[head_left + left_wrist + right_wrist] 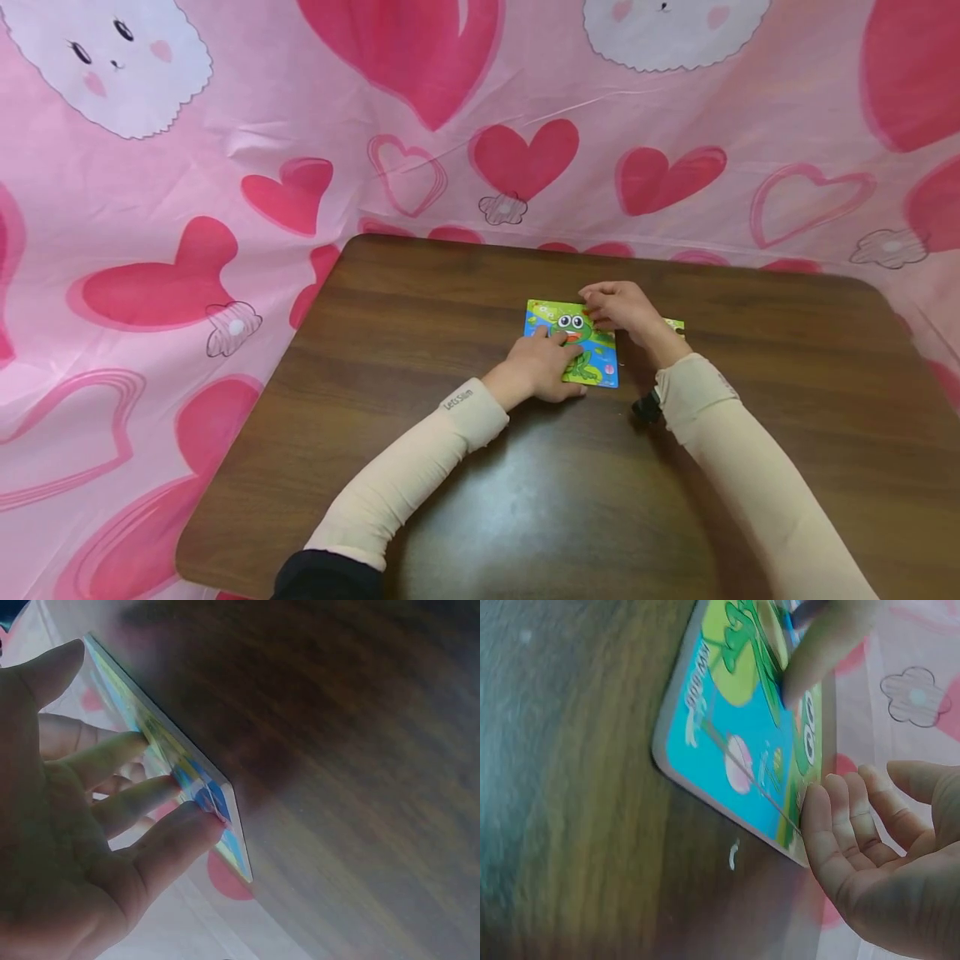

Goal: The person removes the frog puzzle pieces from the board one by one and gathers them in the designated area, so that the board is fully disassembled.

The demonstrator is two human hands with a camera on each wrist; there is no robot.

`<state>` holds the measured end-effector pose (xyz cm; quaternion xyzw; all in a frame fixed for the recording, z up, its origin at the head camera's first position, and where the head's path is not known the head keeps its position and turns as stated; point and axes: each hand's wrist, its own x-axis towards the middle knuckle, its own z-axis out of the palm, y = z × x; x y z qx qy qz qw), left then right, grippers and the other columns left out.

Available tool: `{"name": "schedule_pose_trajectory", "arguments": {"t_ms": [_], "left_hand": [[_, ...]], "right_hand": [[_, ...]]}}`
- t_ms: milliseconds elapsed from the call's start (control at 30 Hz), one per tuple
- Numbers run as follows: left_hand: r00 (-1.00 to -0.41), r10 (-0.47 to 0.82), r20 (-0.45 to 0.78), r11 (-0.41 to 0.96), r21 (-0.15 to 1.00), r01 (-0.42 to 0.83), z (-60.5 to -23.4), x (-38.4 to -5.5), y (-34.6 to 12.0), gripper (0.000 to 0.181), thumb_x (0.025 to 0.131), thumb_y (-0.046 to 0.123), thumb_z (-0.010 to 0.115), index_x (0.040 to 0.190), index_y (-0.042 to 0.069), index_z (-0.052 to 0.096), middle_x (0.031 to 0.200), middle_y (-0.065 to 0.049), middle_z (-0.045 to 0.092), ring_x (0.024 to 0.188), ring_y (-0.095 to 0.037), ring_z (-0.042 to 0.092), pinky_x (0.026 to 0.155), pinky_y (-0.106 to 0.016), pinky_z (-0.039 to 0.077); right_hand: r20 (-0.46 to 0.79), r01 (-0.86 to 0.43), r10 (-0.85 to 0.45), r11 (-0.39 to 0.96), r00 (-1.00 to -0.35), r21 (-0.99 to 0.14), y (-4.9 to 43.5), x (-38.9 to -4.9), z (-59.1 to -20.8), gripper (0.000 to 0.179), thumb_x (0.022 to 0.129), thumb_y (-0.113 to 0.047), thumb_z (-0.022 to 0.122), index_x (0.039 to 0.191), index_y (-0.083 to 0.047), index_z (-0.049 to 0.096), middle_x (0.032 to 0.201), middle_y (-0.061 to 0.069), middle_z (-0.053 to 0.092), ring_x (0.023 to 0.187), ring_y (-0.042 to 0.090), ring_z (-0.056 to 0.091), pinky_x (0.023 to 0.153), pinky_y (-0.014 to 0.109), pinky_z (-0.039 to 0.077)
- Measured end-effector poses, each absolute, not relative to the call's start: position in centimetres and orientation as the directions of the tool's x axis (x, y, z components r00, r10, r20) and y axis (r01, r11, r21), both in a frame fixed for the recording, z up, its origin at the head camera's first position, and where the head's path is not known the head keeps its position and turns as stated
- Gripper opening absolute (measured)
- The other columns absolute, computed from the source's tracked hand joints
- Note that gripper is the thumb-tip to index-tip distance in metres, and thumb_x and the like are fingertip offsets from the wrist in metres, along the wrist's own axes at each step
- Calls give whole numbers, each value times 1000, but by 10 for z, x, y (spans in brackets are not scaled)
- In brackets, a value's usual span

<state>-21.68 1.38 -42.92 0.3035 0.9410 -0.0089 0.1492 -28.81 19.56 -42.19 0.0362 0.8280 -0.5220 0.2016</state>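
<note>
A thin square board (606,360) with a cartoon frog picture lies on the brown table. Its lower corner shows "KW-600" in the right wrist view, where a fine straight line crosses the blue part (705,761). My left hand (542,365) rests over the board's left side, fingers spread and fingertips on the picture. At the top right edge is my right hand (621,308), fingers gently bent, with fingertips right at the board's edge in its wrist view. Nothing shows between its thumb and fingers. A green-yellow printed piece (677,325) peeks out behind the right wrist, mostly hidden.
The wooden table (390,350) has rounded corners and stands against a pink cloth (420,183) printed with hearts. A small white curled scrap (733,856) lies beside the board. Under the right wrist hangs a small black device (647,407).
</note>
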Motion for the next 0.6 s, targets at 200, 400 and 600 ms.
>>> {"name": "schedule_pose_trajectory", "arguments": {"t_ms": [200, 400, 600], "left_hand": [[-770, 573, -282, 814, 79, 576, -429, -217, 14, 70, 94, 68, 54, 154, 33, 44, 162, -1, 40, 134, -26, 43, 99, -44, 51], [-773, 568, -284, 815, 61, 576, -429, -217, 14, 71, 94, 68, 54, 154, 33, 44, 161, -1, 40, 133, -26, 44, 97, -43, 53], [-774, 566, -286, 816, 57, 576, -430, -217, 14, 71, 94, 68, 53, 155, 33, 42, 162, -1, 39, 135, -27, 43, 98, -44, 52]], "right_hand": [[-377, 272, -143, 471, -915, -839, 192, -290, -429, 42, 107, -29, 51, 139, -2, 58, 123, 19, 65, 93, 17, 65, 87, 30, 59], [-336, 217, -141, 527, -931, -822, 190, -291, -438, 38, 107, -25, 50, 133, 0, 62, 115, 17, 66, 93, 18, 62, 77, 22, 55], [-321, 184, -133, 594, -938, -783, 187, -289, -441, 39, 107, -27, 50, 133, -2, 64, 123, 20, 65, 105, 26, 61, 84, 27, 53]]}}
